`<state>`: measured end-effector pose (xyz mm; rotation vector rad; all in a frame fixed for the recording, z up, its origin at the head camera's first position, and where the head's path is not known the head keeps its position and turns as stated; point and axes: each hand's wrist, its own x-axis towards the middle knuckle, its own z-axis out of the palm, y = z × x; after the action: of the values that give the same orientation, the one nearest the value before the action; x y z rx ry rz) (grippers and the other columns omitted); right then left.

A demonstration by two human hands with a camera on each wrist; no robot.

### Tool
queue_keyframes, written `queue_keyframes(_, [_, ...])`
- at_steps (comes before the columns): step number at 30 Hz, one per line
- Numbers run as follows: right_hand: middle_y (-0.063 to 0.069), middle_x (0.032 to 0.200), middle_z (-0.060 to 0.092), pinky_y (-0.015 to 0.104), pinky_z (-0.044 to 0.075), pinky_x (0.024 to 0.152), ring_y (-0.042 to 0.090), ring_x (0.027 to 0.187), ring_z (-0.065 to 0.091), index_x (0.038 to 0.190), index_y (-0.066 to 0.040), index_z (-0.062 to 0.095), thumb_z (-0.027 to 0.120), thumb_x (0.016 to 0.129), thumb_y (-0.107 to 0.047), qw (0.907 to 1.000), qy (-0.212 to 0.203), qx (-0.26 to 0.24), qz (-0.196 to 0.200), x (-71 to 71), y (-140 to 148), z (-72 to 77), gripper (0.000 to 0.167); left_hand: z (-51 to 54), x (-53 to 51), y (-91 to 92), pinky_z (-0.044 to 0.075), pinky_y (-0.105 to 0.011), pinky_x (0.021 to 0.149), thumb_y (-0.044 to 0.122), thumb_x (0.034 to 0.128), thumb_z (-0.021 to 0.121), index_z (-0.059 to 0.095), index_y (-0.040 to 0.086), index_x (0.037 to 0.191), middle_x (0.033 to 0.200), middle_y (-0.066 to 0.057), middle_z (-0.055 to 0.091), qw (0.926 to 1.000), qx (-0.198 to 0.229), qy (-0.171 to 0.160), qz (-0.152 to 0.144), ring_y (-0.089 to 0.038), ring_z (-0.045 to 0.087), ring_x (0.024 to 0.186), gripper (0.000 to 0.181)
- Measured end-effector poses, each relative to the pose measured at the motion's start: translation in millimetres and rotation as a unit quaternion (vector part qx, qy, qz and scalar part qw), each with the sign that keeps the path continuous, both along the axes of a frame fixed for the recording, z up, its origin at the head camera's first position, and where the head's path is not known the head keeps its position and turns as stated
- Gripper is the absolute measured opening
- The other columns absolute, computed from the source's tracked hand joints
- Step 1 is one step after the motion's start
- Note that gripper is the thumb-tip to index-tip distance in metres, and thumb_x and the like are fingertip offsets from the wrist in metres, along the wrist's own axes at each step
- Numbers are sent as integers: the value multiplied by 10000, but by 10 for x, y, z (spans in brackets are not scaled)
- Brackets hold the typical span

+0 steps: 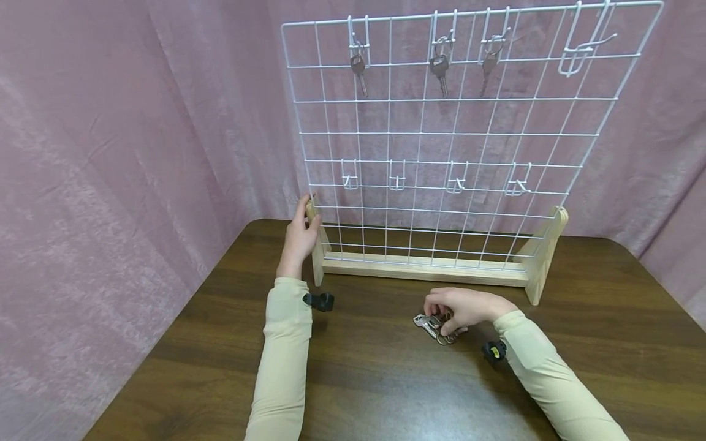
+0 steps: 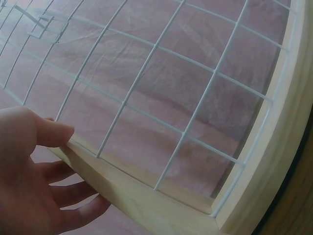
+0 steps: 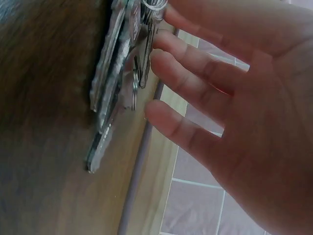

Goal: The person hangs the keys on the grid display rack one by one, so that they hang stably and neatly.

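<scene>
My left hand (image 1: 299,240) holds the left upright of the pale wooden stand (image 1: 408,268); in the left wrist view its thumb (image 2: 57,133) lies on the near side and the other fingers reach behind the wood. A pile of metal keys (image 1: 427,326) with split rings lies on the table, and my right hand (image 1: 460,307) reaches down over it with bent fingers. In the right wrist view, those fingers are beside the keys (image 3: 115,63), close to a split ring (image 3: 155,5). The thumb's contact is hidden there, so I cannot tell whether a key is pinched.
A white wire grid (image 1: 419,131) stands upright in the stand. Three top hooks each carry a key, such as the left key (image 1: 358,66); a larger bare hook (image 1: 577,55) hangs at the right. Several small hooks (image 1: 397,182) line a lower row. Pink curtains (image 1: 138,153) surround the brown table (image 1: 375,380).
</scene>
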<state>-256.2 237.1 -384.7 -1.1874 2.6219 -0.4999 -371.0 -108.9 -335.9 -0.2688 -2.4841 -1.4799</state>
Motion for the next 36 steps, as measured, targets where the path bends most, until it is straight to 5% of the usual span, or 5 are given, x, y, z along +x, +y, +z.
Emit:
queue_keyframes(8, [-21, 860, 594, 189, 466, 674, 62, 764, 545, 961, -127, 611, 718, 788, -31, 10000, 17, -20, 76, -27, -6, -22, 225, 2, 2, -2, 518, -560, 908, 236, 1026, 444, 243, 321, 1513, 1456, -266, 443, 10000, 0, 14, -2, -431, 560, 1216, 533])
queue_keyframes(15, [-57, 726, 583, 161, 436, 598, -35, 661, 484, 813, -127, 613, 683, 831, -13, 9990, 339, -189, 224, -45, -12, -14, 134, -5, -17, 0, 519, -555, 903, 234, 1025, 446, 242, 298, 1517, 1444, -271, 454, 10000, 7, 75, -17, -433, 568, 1198, 536])
queue_keyframes(25, [2, 876, 561, 157, 455, 569, -11, 618, 479, 786, -97, 615, 712, 714, 4, 9976, -683, -70, -47, 24, 91, 49, 157, -19, -13, -14, 524, -553, 895, 237, 1019, 454, 258, 327, 1506, 1430, -279, 466, 10000, 78, 35, -14, -427, 575, 1189, 533])
queue_keyframes(30, [-31, 867, 552, 143, 441, 584, -12, 638, 478, 695, -105, 625, 680, 679, 61, 9987, -511, 21, -5, 31, 92, 35, 175, -13, -19, -14, 519, -558, 895, 235, 1019, 455, 257, 302, 1510, 1425, -283, 470, 10000, 53, 43, 7, -429, 574, 1188, 533])
queue_keyframes(36, [-2, 814, 565, 171, 458, 619, 45, 700, 518, 858, -102, 586, 705, 691, 45, 9991, -407, -63, -127, 0, 107, -9, 252, -18, -33, 3, 520, -555, 900, 240, 1019, 452, 263, 305, 1507, 1424, -279, 475, 10000, 38, 62, -6, -423, 577, 1189, 527])
